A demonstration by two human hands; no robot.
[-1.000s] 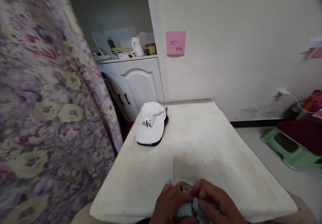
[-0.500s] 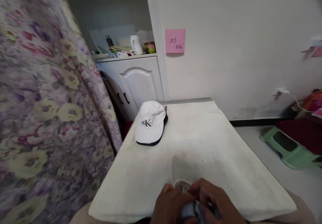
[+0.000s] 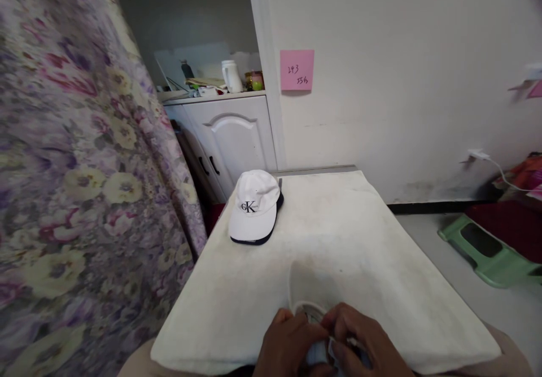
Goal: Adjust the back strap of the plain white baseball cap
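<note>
My left hand (image 3: 287, 344) and my right hand (image 3: 364, 342) are together at the near edge of a table covered in a white cloth (image 3: 359, 241). Both are closed on a small pale cap (image 3: 305, 292), whose brim points away from me; the fingers pinch the strap at its back. A white baseball cap (image 3: 254, 207) with a black logo and dark brim edge lies apart from my hands at the table's far left corner.
A floral curtain (image 3: 76, 185) hangs close on the left. A white cabinet (image 3: 231, 137) with a jug and clutter on top stands behind. A pink note (image 3: 297, 70) is stuck on the wall. A green stool (image 3: 486, 250) sits on the floor at right.
My fingers have shifted slightly on the back of the pale cap; the cap and the hands stay in the same place. The view wobbled a little.
</note>
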